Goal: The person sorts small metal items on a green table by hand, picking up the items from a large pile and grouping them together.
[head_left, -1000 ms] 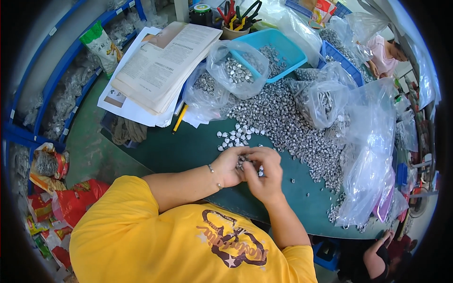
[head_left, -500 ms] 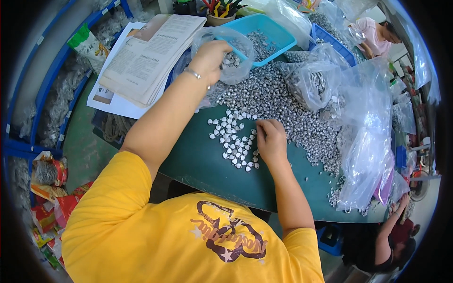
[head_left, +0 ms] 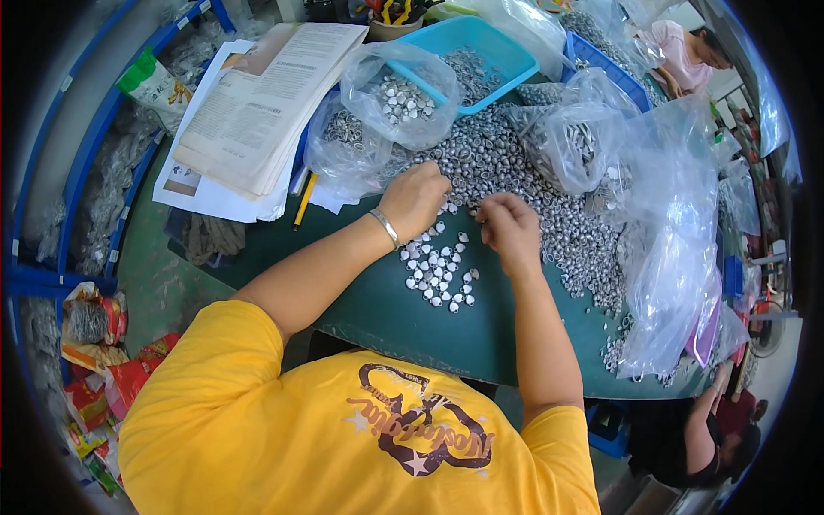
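My left hand (head_left: 416,199) is closed, knuckles up, over the upper left edge of a loose spread of silver heart-shaped metal pieces (head_left: 440,273). Its fingertips are hidden. Just to the right, my right hand (head_left: 512,230) has its thumb and fingers drawn together at the near edge of a big heap of small silver ring-like metal parts (head_left: 493,159). Whatever either hand pinches is too small or covered. Beyond my left hand, an opened clear plastic bag (head_left: 356,69) holds more heart-shaped pieces, partly overlapping a turquoise tray (head_left: 521,73) with small metal parts inside.
Papers (head_left: 266,103) lie at the left beside a yellow pencil (head_left: 305,202). Bags of parts (head_left: 571,146) and a large clear plastic sheet (head_left: 674,232) cover the table's right side. A blue basket (head_left: 631,86) stands behind. Other people appear at far right.
My left hand has left the plastic bag and come nearer, down to the heart-shaped pieces. My right hand has shifted slightly right. Fewer pieces show at the spread's upper left.
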### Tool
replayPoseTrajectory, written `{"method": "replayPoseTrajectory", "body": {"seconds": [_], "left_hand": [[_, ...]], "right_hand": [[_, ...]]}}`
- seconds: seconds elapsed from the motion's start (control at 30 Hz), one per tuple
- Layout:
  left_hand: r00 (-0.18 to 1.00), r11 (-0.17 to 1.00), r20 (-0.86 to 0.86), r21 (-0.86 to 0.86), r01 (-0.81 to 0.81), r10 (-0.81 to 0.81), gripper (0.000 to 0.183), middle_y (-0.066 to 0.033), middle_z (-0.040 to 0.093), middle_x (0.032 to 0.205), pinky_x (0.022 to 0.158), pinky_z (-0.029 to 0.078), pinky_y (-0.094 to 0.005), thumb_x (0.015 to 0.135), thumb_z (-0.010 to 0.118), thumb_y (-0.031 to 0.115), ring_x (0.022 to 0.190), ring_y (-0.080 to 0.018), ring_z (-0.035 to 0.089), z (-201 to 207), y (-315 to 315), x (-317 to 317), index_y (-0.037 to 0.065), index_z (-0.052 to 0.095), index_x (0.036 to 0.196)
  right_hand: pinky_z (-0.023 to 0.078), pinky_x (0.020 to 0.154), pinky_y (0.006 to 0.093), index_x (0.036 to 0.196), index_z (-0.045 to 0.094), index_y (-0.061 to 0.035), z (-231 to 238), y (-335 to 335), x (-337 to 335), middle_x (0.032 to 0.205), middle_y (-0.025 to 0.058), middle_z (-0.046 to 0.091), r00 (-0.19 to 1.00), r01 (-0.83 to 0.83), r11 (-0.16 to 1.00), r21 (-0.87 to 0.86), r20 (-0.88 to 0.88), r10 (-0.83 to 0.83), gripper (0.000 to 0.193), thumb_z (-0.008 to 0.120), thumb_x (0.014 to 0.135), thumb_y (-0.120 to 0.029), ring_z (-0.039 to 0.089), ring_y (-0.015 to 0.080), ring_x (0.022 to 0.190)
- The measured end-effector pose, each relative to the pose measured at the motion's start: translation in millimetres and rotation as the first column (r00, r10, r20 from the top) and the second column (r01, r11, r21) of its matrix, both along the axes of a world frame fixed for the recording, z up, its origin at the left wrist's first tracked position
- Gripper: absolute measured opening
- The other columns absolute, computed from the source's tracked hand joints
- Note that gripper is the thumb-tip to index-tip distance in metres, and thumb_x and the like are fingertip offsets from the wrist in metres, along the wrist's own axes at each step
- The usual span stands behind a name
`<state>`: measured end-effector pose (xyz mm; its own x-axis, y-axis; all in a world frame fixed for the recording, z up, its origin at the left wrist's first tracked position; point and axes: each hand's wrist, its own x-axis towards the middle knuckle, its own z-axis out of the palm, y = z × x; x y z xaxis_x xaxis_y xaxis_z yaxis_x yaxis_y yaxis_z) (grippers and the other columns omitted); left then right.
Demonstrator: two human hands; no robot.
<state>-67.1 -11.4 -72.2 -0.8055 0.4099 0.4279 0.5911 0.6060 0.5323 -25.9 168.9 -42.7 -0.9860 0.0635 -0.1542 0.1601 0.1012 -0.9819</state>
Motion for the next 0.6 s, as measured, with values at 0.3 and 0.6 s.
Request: {"method": "replayPoseTrajectory", "body": {"seconds": [0.3, 0.6], "left_hand": [[0.832, 0.811, 0.540, 0.540, -0.225, -0.129, 0.014, -0.0069, 0.061, 0.077, 0.061, 0.049, -0.0248, 0.077, 0.061, 0.003, 0.071, -0.0174, 0.063, 6, -17, -1, -0.001, 0.058, 0.091], [0.954, 0.984, 0.291, 0.140, -0.115, 0.070, 0.008, -0.0082, 0.057, 0.076, 0.062, 0.046, -0.0328, 0.076, 0.061, 0.005, 0.071, -0.0230, 0.059, 13, -35, 11, 0.001, 0.062, 0.083]], "right_hand": [[0.048, 0.067, 0.0398, 0.089, 0.063, -0.0031, -19, -27, 0, 0.084, 0.0137, 0.058, 0.870, 0.050, 0.615, 0.787, -0.337, 0.360, 0.010, 0.061, 0.079, -0.005, 0.059, 0.0341, 0.076], [0.044, 0.048, 0.0231, 0.091, 0.061, 0.0009, 2, -13, -12, 0.074, 0.0050, 0.060, 0.976, -0.104, 0.983, -0.149, 0.176, 0.130, 0.015, 0.053, 0.085, -0.010, 0.057, 0.0100, 0.057]]}}
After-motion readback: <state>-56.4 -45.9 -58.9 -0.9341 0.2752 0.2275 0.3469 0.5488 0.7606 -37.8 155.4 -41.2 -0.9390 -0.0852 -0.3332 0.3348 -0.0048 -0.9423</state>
